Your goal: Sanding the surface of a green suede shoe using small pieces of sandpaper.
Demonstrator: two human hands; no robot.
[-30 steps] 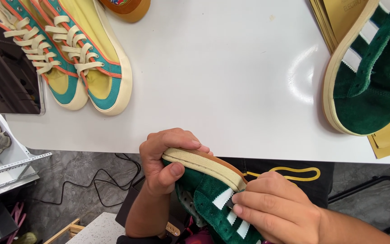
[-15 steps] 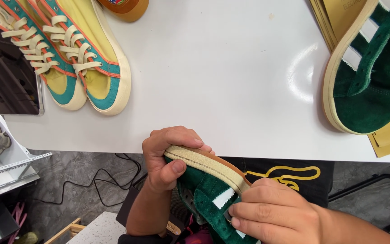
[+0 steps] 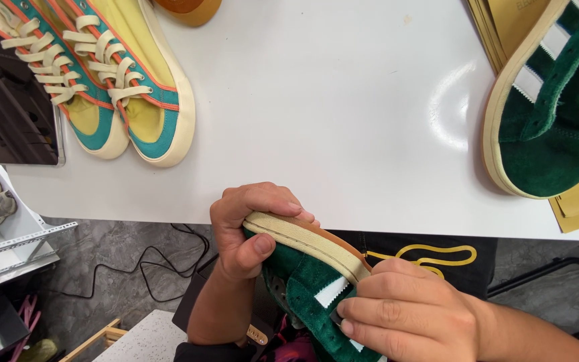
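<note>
Both my hands are on the green suede sneaker. Left hand clamps its sole at 9 o'clock; right hand pinches its side at 4 o'clock.

Bright, even overhead light, pretty much shop lighting. Soft glare patch on the white table, right of centre, just left of the green suede shoe at the right edge, with a faint curved reflection inside it. Short, soft shadows hugging the teal and yellow sneakers at far left and under that green shoe. Much dimmer below the near table edge, grey floor and cable in shade. Sharp focus on the left hand and right hand, no real motion blur. Slight wide-angle stretch toward the corners, table edge bowing a bit. Colours saturated, nothing blown out apart from the glare.
</note>
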